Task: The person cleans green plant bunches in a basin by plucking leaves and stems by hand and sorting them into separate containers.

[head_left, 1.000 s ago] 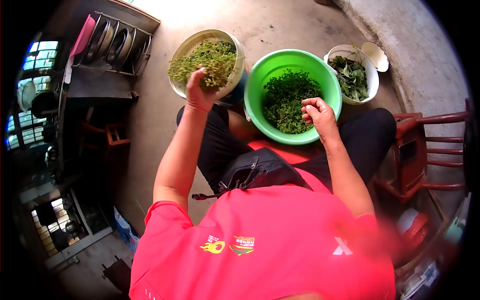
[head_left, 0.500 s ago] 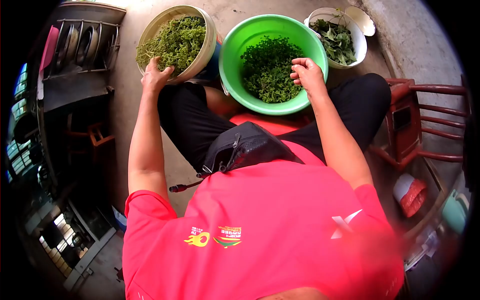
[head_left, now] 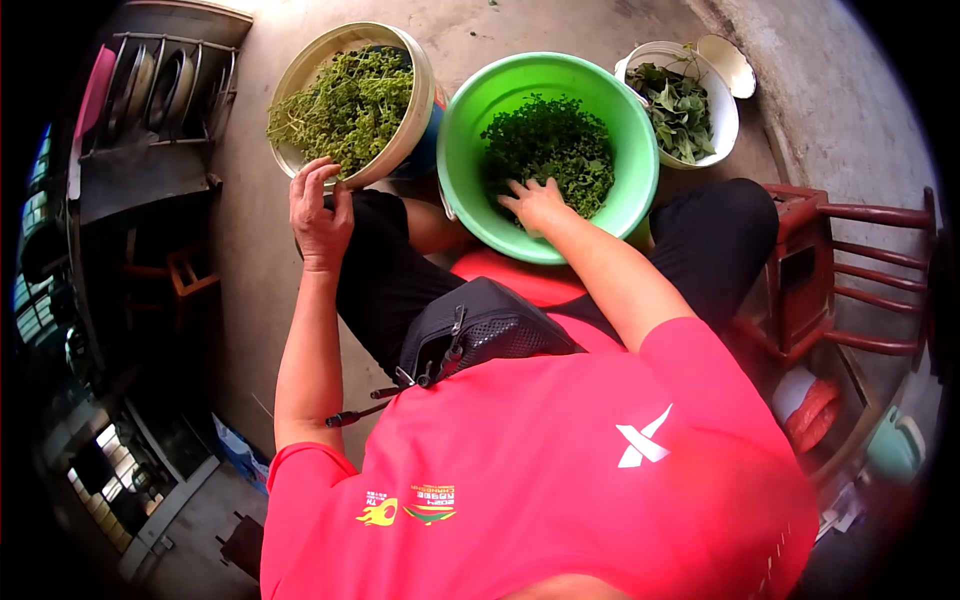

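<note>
My left hand [head_left: 322, 220] is raised by the near rim of a cream bucket [head_left: 425, 105], its fingers bent and its thumb apart, with nothing visible in it. That bucket is filled with yellow-green sprigs [head_left: 350, 110] bearing small clusters. Inside a large green bucket [head_left: 465, 110] between my legs, my right hand [head_left: 538, 206] reaches over the near wall with spread fingers. Its fingertips touch, or lie just above, the loose green clusters [head_left: 560, 150] there; I cannot tell which.
A small white bucket [head_left: 728, 125] of leaves [head_left: 680, 115] stands right of the green one, with a pale bowl [head_left: 728, 65] behind it. A red-brown wooden chair [head_left: 800, 270] is close to my right knee. At left is a rack [head_left: 165, 95] holding pans.
My left hand has drawn back from the sprigs to the cream bucket's near side. My right hand has moved left and down into the green bucket, its fingers spreading.
</note>
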A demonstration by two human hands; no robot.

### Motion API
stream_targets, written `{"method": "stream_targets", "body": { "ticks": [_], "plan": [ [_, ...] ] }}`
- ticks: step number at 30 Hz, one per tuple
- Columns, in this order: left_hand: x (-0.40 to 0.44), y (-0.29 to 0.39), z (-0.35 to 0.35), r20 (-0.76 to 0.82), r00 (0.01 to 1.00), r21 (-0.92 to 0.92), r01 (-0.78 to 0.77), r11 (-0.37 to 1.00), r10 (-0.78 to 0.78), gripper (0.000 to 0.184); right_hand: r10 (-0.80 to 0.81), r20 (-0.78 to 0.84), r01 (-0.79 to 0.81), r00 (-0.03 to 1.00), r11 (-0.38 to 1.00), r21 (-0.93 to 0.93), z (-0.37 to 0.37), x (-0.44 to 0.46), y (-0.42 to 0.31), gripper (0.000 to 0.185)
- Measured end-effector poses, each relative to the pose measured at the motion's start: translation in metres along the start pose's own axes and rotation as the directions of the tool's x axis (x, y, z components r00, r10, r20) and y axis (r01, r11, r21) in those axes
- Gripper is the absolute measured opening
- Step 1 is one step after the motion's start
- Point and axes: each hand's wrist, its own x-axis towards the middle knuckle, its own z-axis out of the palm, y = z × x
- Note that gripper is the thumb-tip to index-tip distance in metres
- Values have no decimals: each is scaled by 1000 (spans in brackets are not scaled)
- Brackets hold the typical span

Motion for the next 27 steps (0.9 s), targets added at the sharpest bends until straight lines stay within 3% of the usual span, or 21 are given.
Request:
{"method": "stream_targets", "body": {
  "ticks": [3, 6, 7, 8, 11, 13, 14, 17, 20, 22, 23, 25, 27],
  "plan": [
    [4, -5, 4, -37, 999, -17, 22, 1000, -23, 20, 114, 133, -114, 984, 993, -12, 7, -4, 18, 40],
    [3, -9, 8, -37, 998, -52, 46, 998, -48, 18, 134, -89, -125, 987, 987, 104, 22, 0, 33, 24],
    [5, -9, 8, -17, 999, -73, 40, 997, -41, 17, 137, -84, -129, 987, 987, 99, 10, -3, 33, 24],
    [5, -9, 9, 3, 999, -95, 36, 995, -35, 16, 217, -38, -200, 976, 945, 260, -2, -4, 34, 20],
    [7, -2, 11, 24, 999, -121, -19, 992, 22, 15, 298, 87, -284, 951, 723, 630, -22, -3, 53, 19],
    [10, 8, 15, 65, 994, -171, -73, 983, 85, 15, 287, 195, -323, 938, 514, 795, -41, -9, 64, 22],
    [11, 10, 22, 105, 988, -224, -84, 971, 109, 14, 282, 166, -283, 945, 449, 848, -47, -14, 67, 21],
    [12, 38, 40, 413, 911, -432, 199, 880, -3, 23, 305, 102, -219, 947, 380, 899, -81, -39, 63, 18],
    [12, 62, 68, 658, 752, -534, 449, 716, 19, 49, 266, 40, -70, 963, 104, 992, -100, -56, 62, 9],
    [21, 77, 76, 645, 736, -538, 247, 806, 205, 69, 206, 35, -31, 978, -22, 999, -109, -66, 64, 12],
    [25, 85, 80, 683, 703, -550, 318, 772, 197, 73, 211, 30, -25, 977, -24, 999, -114, -72, 64, 12],
    [32, 101, 85, 720, 665, -555, 380, 740, 198, 77, 167, -8, 52, 986, -264, 963, -121, -81, 64, 15],
    [36, 111, 91, 778, 607, -575, 582, 574, 164, 86, 150, -63, 113, 987, -351, 930, -123, -84, 64, 16]
  ]
}}
